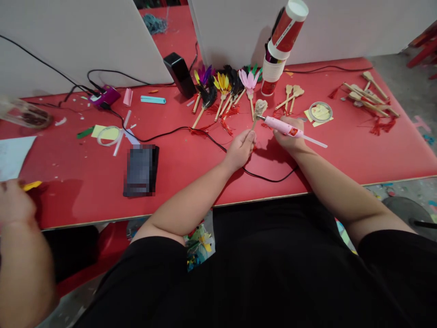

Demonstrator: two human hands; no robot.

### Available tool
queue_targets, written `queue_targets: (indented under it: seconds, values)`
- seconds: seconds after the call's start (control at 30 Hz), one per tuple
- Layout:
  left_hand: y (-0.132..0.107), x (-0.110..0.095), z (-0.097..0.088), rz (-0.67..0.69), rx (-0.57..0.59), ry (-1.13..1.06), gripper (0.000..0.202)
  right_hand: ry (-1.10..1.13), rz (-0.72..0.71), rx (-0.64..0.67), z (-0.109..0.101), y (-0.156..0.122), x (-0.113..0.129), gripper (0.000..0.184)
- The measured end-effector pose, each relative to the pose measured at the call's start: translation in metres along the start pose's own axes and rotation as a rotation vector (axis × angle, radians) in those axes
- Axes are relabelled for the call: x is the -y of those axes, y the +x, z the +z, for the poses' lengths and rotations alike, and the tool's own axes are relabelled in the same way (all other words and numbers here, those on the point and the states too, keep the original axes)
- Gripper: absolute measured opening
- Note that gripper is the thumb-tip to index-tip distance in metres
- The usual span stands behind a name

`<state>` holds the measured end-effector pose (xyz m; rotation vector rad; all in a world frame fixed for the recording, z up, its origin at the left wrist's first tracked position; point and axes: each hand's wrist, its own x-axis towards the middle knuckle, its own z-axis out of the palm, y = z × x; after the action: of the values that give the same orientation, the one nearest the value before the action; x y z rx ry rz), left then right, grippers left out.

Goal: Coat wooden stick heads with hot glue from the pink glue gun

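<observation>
My left hand (241, 148) is closed round the handle of a small wooden stick with a wide head (261, 108), held upright above the table. In my right hand (290, 134) is a pink hot glue gun (282, 126), a clear glue stick poking out of its back. The metal nozzle meets the stick's head or lies just beside it; I cannot tell which. Behind my hands lie several feather-topped sticks with red tassels, among them a pink one (249, 81) and a yellow one (222, 84). Bare wooden sticks (292, 93) rest to the right.
Stacked paper cups (285, 38) stand at the back. A tape roll (321, 112) and more tasselled sticks (370, 98) lie on the right. A black cord (262, 179) crosses the red table (191, 168) from a purple socket (105, 96). Another person's hand (15, 202) is at far left.
</observation>
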<state>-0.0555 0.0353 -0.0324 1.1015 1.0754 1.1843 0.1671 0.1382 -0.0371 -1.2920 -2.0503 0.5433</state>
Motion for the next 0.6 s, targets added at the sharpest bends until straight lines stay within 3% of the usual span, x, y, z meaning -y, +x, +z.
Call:
queue_targets:
  seconds: [0.2,0.6]
  values:
    - [-0.002,0.003,-0.002,0.038,0.049,0.017,0.059,0.019,0.065,-0.020,0.003,0.004,-0.005,0.045]
    - [0.000,-0.009,0.000,-0.102,0.012,-0.077,0.050,0.016,0.024,-0.055,-0.001,-0.002,-0.003,0.044]
